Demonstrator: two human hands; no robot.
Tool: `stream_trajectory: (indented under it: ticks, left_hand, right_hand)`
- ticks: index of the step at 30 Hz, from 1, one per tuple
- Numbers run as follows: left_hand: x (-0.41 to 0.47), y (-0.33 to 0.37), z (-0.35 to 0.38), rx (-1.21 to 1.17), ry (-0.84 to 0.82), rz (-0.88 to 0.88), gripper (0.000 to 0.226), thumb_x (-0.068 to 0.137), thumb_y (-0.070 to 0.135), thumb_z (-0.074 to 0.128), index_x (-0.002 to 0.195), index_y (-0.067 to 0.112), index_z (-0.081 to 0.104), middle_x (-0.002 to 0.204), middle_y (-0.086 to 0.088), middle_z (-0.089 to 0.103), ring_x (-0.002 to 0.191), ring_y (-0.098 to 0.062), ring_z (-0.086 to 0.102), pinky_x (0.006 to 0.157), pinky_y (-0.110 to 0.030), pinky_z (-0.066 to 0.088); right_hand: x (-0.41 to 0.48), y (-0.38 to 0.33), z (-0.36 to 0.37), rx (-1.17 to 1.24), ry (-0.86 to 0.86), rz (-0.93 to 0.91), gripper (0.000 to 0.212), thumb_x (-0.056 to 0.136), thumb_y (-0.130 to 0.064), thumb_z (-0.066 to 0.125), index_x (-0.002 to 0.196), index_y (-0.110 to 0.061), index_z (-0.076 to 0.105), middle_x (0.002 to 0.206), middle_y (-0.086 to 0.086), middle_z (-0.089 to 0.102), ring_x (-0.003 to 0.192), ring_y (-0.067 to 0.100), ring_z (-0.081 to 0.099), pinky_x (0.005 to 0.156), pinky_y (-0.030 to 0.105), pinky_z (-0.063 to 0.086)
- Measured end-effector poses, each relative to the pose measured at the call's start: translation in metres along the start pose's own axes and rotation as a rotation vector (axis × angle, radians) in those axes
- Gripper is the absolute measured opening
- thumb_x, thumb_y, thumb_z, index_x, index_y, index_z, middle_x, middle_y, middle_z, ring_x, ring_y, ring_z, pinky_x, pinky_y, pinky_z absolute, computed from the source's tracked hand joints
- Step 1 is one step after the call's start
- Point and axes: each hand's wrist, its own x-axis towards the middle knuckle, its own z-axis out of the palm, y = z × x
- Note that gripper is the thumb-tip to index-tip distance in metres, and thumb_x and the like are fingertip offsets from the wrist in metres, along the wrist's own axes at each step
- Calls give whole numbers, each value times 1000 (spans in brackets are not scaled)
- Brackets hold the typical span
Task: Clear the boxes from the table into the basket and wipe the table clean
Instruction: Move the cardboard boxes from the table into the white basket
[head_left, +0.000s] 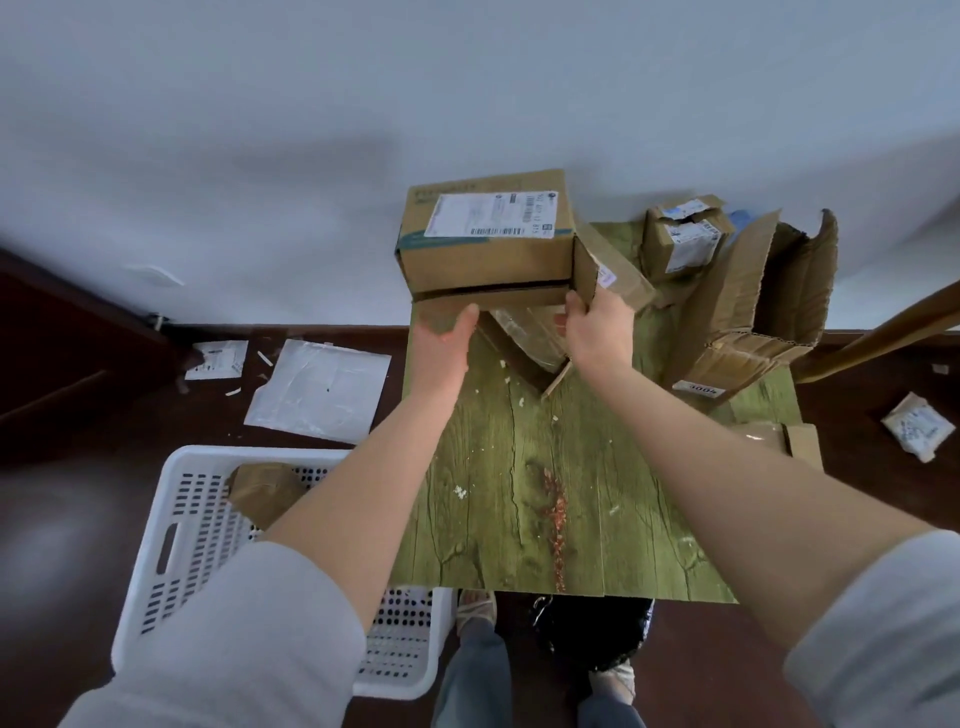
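"Where's the big box (488, 239)?"

"Upper middle of the frame, over the far end of the green bench (545, 467). The left hand (444, 338) cups its bottom edge, thumb on the front. The right hand (597, 332) curls round its lower right corner."

"And the basket (171, 545)?"

"White, on the floor at the lower left, with a small brown box (265, 491) inside."

"More boxes?"

"A torn box (685, 239) and an open box (753, 312) at the upper right. Crumbs and a red streak (556, 514) are on the bench."

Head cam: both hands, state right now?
Left hand: holds the labelled box from below.
Right hand: grips the same box's lower right corner.
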Motion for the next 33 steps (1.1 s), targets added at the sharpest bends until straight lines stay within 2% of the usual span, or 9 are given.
stream_trajectory:
  ticks: [4, 8, 11, 17, 22, 24, 27, 29, 33]
  left_hand:
    - [8, -11, -27, -227, 76, -259, 76, 84, 56, 57, 140, 11, 35, 126, -7, 56, 92, -16, 64, 75, -31, 58]
    - [5, -23, -55, -427, 91, -375, 34, 91, 43, 51, 110, 15, 46, 105, -10, 63, 90, -22, 64, 80, -35, 56]
    - [4, -34, -79, -558, 143, -444, 16, 95, 24, 45, 107, 13, 46, 89, -11, 63, 73, -21, 62, 73, -34, 56]
    - [12, -64, -134, -576, 309, -404, 21, 90, 4, 41, 105, 6, 56, 95, -15, 64, 82, -24, 64, 53, -27, 58]
    - [11, -86, -179, -553, 556, -398, 8, 91, 12, 49, 96, 8, 53, 87, -7, 56, 84, -22, 57, 69, -30, 58]
    - [13, -98, -198, -487, 619, -388, 7, 90, 14, 50, 97, 11, 50, 92, -7, 55, 77, -20, 54, 75, -34, 57]
    - [15, -118, -225, -440, 662, -397, 11, 88, 17, 52, 99, 15, 53, 100, -9, 60, 79, -21, 58, 75, -36, 58]
    - [14, -133, -238, -432, 671, -412, 15, 87, 18, 53, 102, 15, 55, 102, -10, 63, 82, -23, 62, 75, -38, 59]
    - [11, -165, -254, -406, 657, -473, 19, 88, 16, 53, 107, 12, 53, 82, -4, 59, 68, -15, 59, 69, -34, 57]
  right_hand:
    - [-19, -7, 21, -51, -129, -46, 16, 98, -19, 44, 95, -9, 57, 92, 12, 65, 85, 31, 66, 76, 42, 55]
    - [-34, -10, 49, -137, -274, -109, 17, 97, -19, 45, 87, -11, 56, 88, 14, 67, 82, 32, 66, 76, 46, 56]
    - [-48, -12, 70, -163, -362, -146, 16, 95, -20, 46, 82, -18, 55, 88, 13, 68, 82, 30, 67, 78, 45, 55]
    - [-71, -11, 117, -212, -499, -85, 28, 98, -23, 46, 86, -2, 59, 71, 10, 70, 72, 30, 70, 73, 48, 58]
    - [-93, -15, 162, -324, -601, -154, 32, 91, -28, 53, 72, -3, 59, 62, 3, 61, 65, 28, 65, 59, 33, 55]
    - [-102, -18, 180, -329, -615, -170, 20, 89, -26, 58, 90, -7, 57, 73, 3, 59, 64, 20, 59, 58, 30, 51]
    - [-114, -19, 208, -173, -576, -60, 64, 87, -20, 61, 144, -17, 31, 98, 5, 62, 71, 18, 63, 70, 34, 56]
    - [-122, -16, 225, -195, -589, -39, 67, 88, -14, 57, 147, -20, 26, 92, 2, 60, 74, 20, 63, 74, 37, 57]
    - [-136, -2, 260, -267, -718, 7, 51, 87, 0, 47, 135, -15, 49, 128, 10, 56, 80, 21, 65, 70, 33, 60]
